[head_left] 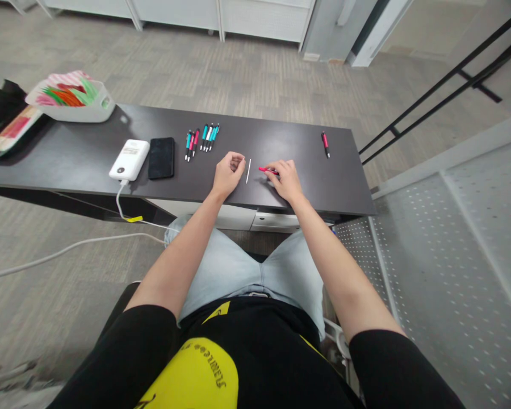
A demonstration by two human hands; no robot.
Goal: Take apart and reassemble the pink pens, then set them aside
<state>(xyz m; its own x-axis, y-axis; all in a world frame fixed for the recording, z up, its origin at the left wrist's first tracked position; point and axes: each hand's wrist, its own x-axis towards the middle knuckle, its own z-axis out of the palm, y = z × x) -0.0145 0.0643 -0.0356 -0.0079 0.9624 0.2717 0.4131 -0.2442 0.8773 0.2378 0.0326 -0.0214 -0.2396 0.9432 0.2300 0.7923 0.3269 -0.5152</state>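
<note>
My right hand is closed around a pink pen barrel, whose pink end sticks out to the left between thumb and fingers. The rest of the barrel is mostly hidden by the fingers. My left hand is closed, thumb against curled fingers; what they hold, if anything, is too small to make out. Between the two hands a thin white pen refill lies on the dark desk, nearest to the left fingertips.
Two groups of teal, pink and white pens lie left of my hands. One red pen is at the right. Farther left are a black phone, a cabled white power bank and a white basket of colourful strips.
</note>
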